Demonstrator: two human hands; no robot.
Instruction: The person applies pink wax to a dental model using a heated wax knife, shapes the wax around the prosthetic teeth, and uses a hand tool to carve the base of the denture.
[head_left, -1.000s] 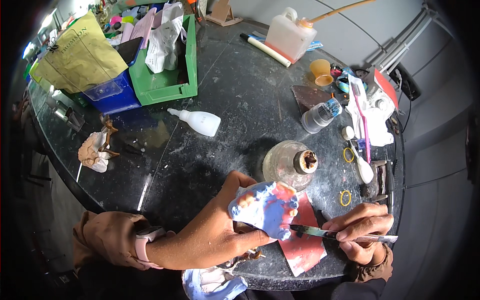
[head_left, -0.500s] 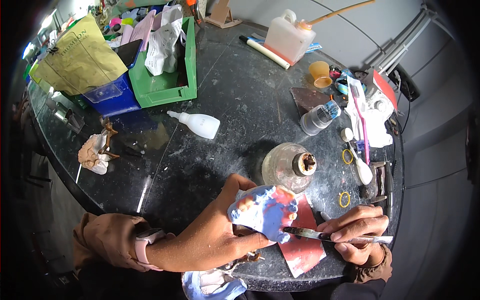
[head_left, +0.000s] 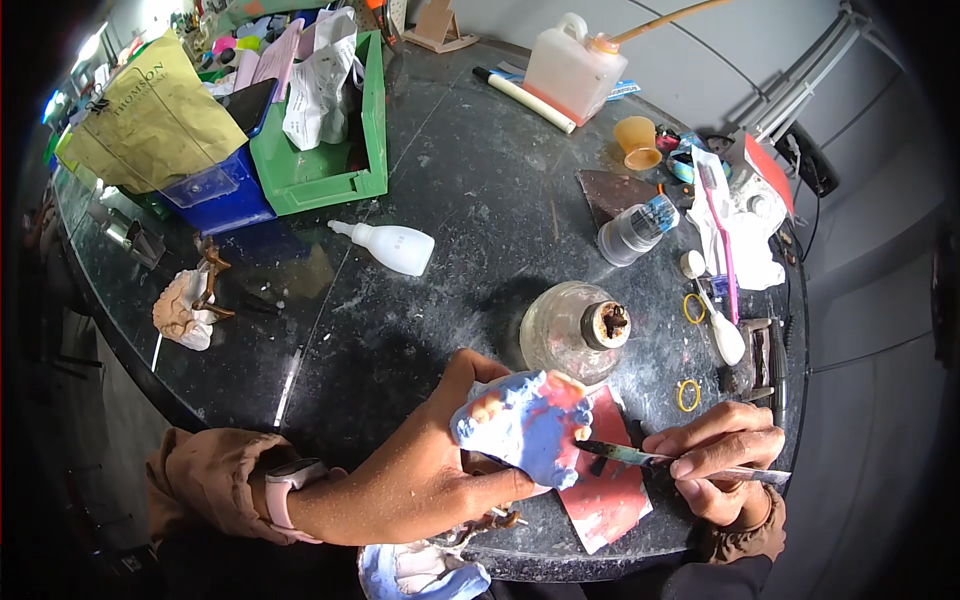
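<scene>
The left hand (head_left: 430,485) gripped a blue model with teeth (head_left: 535,440); the right hand (head_left: 725,458) pinched a knife (head_left: 620,454) just beside it. Far beyond the left hand, a yellow bag (head_left: 155,130) carried dark printed letters.

A watch (head_left: 295,474) with a pale pink strap and dark face circles the left wrist (head_left: 325,500). Left of the watch bunches a loose, wrinkled brown sleeve (head_left: 205,478); far right of it, another brown sleeve (head_left: 757,532) ends gathered, with dark clothing (head_left: 715,578) lower down.
</scene>
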